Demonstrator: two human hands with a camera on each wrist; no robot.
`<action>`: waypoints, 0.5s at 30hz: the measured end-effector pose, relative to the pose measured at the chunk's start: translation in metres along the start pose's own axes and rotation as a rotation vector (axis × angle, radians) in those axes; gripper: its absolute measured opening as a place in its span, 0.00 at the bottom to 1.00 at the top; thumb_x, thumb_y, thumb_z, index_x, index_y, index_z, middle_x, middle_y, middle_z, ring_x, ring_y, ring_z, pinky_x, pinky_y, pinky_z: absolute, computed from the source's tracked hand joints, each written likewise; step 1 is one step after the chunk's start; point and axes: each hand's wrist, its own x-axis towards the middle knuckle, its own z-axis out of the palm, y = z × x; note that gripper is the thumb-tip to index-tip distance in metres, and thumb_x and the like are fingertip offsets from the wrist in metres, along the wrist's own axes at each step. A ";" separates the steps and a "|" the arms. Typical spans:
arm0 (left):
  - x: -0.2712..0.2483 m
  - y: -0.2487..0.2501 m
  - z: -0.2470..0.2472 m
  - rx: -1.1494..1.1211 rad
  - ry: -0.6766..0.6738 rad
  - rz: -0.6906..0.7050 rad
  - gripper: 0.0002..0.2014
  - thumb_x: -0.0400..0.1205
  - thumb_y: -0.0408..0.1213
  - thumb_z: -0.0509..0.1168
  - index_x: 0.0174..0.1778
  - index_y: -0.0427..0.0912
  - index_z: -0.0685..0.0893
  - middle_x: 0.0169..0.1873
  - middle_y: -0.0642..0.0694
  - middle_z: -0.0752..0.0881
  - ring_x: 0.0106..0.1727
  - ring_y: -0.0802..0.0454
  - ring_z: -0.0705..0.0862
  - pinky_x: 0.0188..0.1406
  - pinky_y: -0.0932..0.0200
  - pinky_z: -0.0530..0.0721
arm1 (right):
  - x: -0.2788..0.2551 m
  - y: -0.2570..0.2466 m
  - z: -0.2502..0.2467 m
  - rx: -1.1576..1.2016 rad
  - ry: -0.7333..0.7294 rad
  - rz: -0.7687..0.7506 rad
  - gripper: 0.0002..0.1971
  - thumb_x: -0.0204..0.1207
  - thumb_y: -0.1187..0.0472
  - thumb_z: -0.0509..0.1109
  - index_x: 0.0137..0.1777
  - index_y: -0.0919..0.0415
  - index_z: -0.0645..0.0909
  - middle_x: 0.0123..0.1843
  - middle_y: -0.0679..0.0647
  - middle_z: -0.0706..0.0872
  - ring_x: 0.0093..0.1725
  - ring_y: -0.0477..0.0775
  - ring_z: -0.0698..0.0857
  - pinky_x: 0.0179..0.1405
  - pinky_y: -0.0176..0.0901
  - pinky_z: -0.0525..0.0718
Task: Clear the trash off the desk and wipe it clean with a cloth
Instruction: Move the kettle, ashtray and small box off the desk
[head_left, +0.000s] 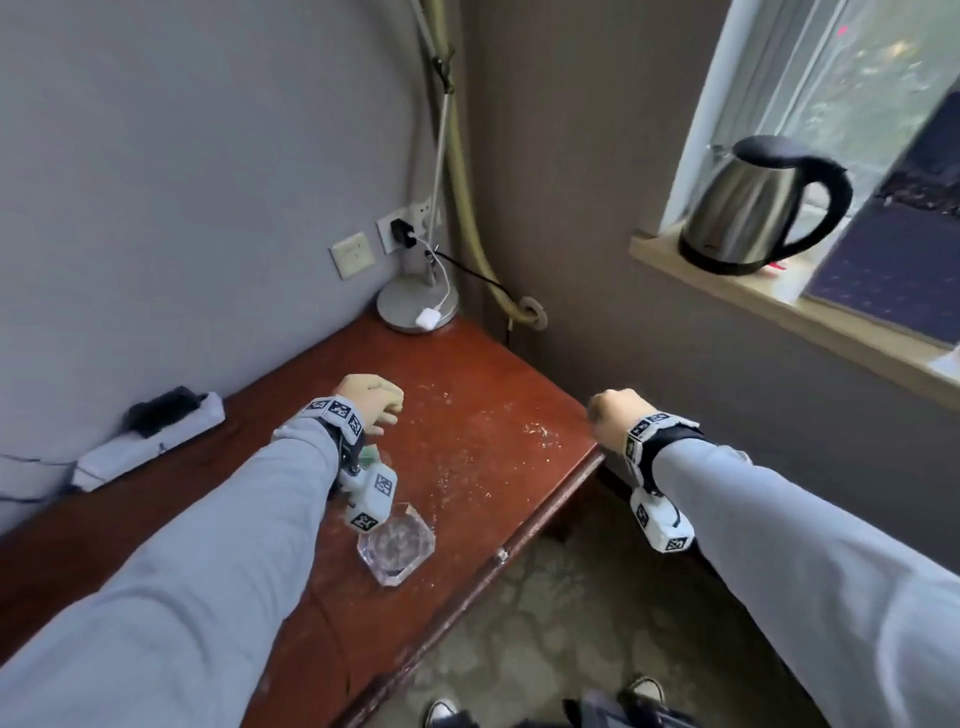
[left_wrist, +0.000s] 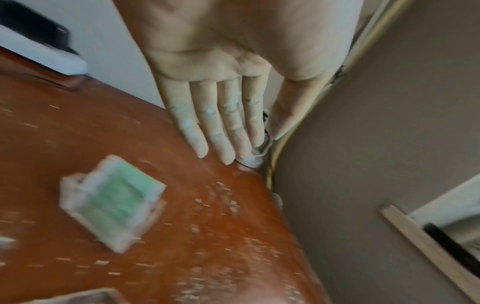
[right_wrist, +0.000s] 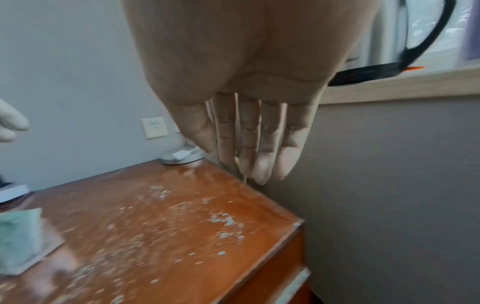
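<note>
Pale crumbs (head_left: 537, 431) are scattered over the reddish wooden desk (head_left: 498, 364), between the two hands. Nothing is held: the left hand (head_left: 370, 397) is poised flat-fingered above the desktop, the right hand (head_left: 613, 415) relaxed beyond its edge. A clear green-filled box (left_wrist: 111, 202) is seen under the left wrist.

Crumb-strewn red-brown desk (head_left: 483, 374) with glass ashtray (head_left: 396, 546), lamp base (head_left: 410, 306)
</note>
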 end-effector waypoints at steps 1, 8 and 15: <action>-0.002 -0.021 -0.019 0.002 0.012 -0.029 0.07 0.77 0.29 0.67 0.40 0.44 0.88 0.40 0.42 0.89 0.35 0.49 0.87 0.33 0.60 0.84 | -0.001 -0.025 0.009 -0.020 -0.008 -0.025 0.10 0.73 0.60 0.66 0.51 0.54 0.86 0.50 0.59 0.88 0.47 0.63 0.88 0.49 0.49 0.88; -0.010 -0.123 -0.107 -0.018 0.080 -0.143 0.05 0.74 0.31 0.70 0.39 0.45 0.90 0.42 0.42 0.92 0.40 0.47 0.90 0.47 0.48 0.91 | 0.005 -0.169 0.053 -0.145 -0.061 -0.201 0.08 0.75 0.61 0.61 0.47 0.54 0.82 0.51 0.59 0.88 0.46 0.63 0.87 0.42 0.45 0.83; -0.002 -0.172 -0.110 -0.053 0.088 -0.205 0.06 0.74 0.33 0.72 0.41 0.47 0.91 0.39 0.45 0.92 0.45 0.49 0.91 0.48 0.49 0.92 | 0.040 -0.243 0.102 -0.161 -0.147 -0.339 0.27 0.72 0.50 0.72 0.72 0.53 0.74 0.65 0.56 0.81 0.60 0.62 0.84 0.56 0.52 0.86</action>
